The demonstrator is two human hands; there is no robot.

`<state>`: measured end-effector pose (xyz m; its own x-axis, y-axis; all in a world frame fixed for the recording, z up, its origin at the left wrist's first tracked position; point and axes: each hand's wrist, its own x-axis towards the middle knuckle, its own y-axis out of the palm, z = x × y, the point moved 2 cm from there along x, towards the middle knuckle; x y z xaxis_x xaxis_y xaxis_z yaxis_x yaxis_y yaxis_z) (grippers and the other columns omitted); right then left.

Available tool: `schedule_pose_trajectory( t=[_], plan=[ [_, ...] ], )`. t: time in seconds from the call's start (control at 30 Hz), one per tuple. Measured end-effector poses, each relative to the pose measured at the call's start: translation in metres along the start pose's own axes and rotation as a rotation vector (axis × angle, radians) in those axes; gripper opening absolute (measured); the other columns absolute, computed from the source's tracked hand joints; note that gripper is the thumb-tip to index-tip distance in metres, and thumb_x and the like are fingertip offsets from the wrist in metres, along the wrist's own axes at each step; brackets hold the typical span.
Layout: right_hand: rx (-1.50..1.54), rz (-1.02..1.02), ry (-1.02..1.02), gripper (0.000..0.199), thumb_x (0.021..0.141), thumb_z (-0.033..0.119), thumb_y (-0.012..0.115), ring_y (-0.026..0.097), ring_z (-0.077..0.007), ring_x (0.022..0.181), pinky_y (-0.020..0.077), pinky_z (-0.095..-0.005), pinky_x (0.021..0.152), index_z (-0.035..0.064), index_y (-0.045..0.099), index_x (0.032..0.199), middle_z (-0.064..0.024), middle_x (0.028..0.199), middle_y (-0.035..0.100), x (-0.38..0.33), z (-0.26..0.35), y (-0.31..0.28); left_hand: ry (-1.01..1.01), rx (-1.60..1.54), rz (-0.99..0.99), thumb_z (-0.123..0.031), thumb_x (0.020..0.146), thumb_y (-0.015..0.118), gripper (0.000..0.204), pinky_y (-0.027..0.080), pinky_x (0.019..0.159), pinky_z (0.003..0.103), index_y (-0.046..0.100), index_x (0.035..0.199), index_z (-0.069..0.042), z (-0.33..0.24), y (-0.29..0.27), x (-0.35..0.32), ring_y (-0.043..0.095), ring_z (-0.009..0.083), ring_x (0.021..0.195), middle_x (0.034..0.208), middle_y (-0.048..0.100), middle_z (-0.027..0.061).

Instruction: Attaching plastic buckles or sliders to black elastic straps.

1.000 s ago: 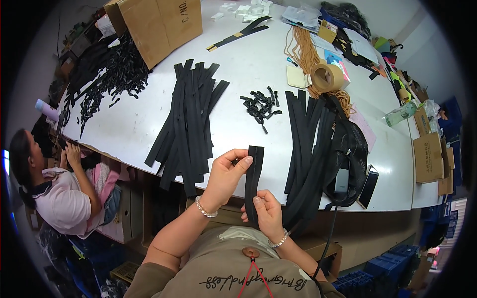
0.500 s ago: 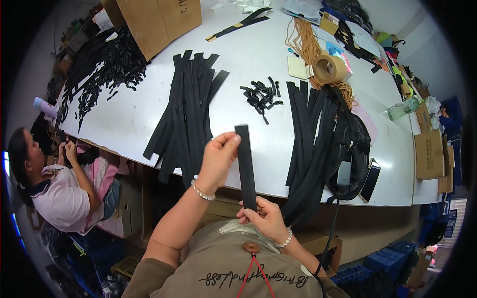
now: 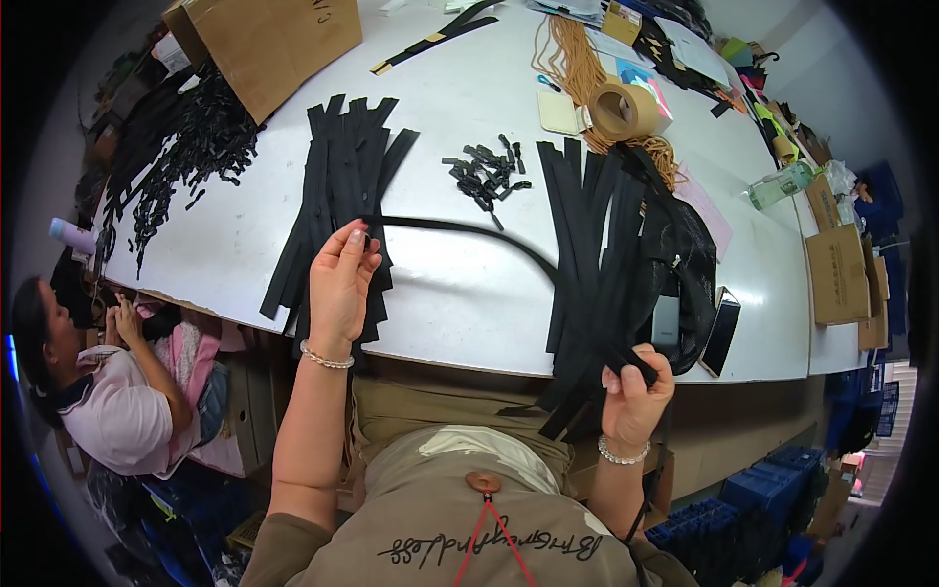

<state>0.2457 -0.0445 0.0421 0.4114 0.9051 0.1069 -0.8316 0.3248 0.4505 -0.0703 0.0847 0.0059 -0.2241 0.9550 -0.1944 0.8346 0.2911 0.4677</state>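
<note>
My left hand (image 3: 342, 284) is closed on one end of a long black strip (image 3: 450, 227), which looks like zipper tape. From there the strip arcs rightward over the table to the right-hand pile of black strips (image 3: 567, 225). At the table's front edge my right hand (image 3: 636, 396) pinches black strip too; whether it is the same piece I cannot tell. Beside my left hand lies a thick pile of similar strips (image 3: 342, 176). Between the two piles sits a small heap of black pull-like pieces (image 3: 486, 174).
A cardboard box (image 3: 284, 49) and a large heap of black pieces (image 3: 201, 147) stand far left. On the right are a tape roll (image 3: 624, 110), tan cords (image 3: 567, 59), a black mesh bag (image 3: 690, 264), a phone (image 3: 722, 333) and a bottle (image 3: 780, 186). Another person (image 3: 127, 391) sits at left.
My hands have moved apart, the left one leftward and the right one rightward. The strip, held upright between them before, now curves across the table from my left hand. The view has shifted slightly.
</note>
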Motion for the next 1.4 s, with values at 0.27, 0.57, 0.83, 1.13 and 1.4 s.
schedule_pose_trajectory(
  t=[0.27, 0.57, 0.83, 1.13, 1.4],
  plan=[
    [0.72, 0.441, 0.411, 0.024, 0.081, 0.021, 0.067, 0.047, -0.0156, 0.054, 0.0367, -0.028, 0.05, 0.0064, 0.049, 0.073, -0.0048, 0.062, 0.052, 0.004, -0.001, 0.024, -0.024, 0.399, 0.071, -0.005, 0.092, 0.049, 0.022, 0.049, 0.075, 0.021, 0.056, 0.111, 0.002, 0.027, 0.006, 0.006, 0.058, 0.0097, 0.083, 0.094, 0.058, 0.0054],
    [-0.423, 0.425, 0.285, 0.008, 0.082, 0.001, 0.065, 0.043, 0.0026, 0.054, 0.0304, -0.0146, 0.044, -0.0025, 0.06, 0.077, 0.0051, 0.063, 0.055, -0.003, 0.006, 0.061, 0.24, 0.723, 0.384, -0.002, 0.083, 0.061, 0.017, 0.051, 0.071, 0.023, 0.062, 0.1, 0.0, 0.062, 0.046, -0.026, 0.063, 0.0123, 0.079, 0.09, 0.066, 0.0081],
    [-0.432, 0.392, 0.391, 0.012, 0.083, 0.003, 0.064, 0.042, 0.0028, 0.047, 0.0282, -0.0142, 0.038, -0.0024, 0.058, 0.074, 0.0034, 0.058, 0.055, -0.007, -0.005, 0.063, 0.415, 0.913, 0.435, 0.0, 0.08, 0.062, 0.017, 0.051, 0.072, 0.026, 0.062, 0.096, 0.0, 0.055, 0.051, -0.029, 0.063, 0.0182, 0.081, 0.092, 0.064, 0.0101],
    [-0.351, 0.398, 0.545, 0.012, 0.085, 0.007, 0.062, 0.045, 0.0014, 0.046, 0.0317, -0.0149, 0.038, -0.0029, 0.059, 0.078, 0.0021, 0.058, 0.057, -0.009, -0.014, 0.064, 0.346, 0.747, 0.485, -0.004, 0.083, 0.061, 0.014, 0.048, 0.067, 0.023, 0.063, 0.096, 0.0, 0.033, 0.06, -0.056, 0.059, 0.0122, 0.079, 0.089, 0.064, 0.0062],
    [-0.414, 0.496, 0.532, 0.015, 0.088, 0.01, 0.059, 0.043, 0.0009, 0.047, 0.0307, -0.0162, 0.04, -0.0007, 0.058, 0.078, 0.0033, 0.059, 0.055, -0.013, -0.027, 0.062, -0.387, 0.34, 0.657, -0.008, 0.085, 0.062, 0.013, 0.044, 0.058, 0.017, 0.063, 0.093, 0.002, 0.024, 0.065, -0.091, 0.053, 0.0034, 0.065, 0.079, 0.062, 0.0011]
  ],
)
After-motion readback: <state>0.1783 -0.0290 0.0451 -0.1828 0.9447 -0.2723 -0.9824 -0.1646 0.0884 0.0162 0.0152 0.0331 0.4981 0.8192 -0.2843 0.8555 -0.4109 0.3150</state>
